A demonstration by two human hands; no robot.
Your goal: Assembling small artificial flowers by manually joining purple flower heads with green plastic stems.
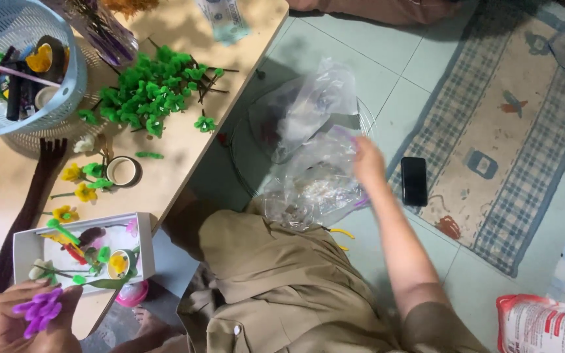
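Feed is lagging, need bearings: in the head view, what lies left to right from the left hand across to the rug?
left hand with purple flower → white box → clear bags → right hand → phone → rug

table: low wooden table (pixel 184 153) — landmark
left of tape roll (pixel 124 171): yellow flowers (pixel 76 183)
above roll: green stem pile (pixel 155 91), blue basket (pixel 24 62)
below roll: white box (pixel 24 245)
floor: tiled floor (pixel 374 78) — checked rug (pixel 524 131) with phone (pixel 414 181)

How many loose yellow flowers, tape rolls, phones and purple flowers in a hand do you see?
Yellow flowers, loose on the table: 3
Tape roll: 1
Black phone on the rug: 1
Purple flower in the left hand: 1
Total: 6
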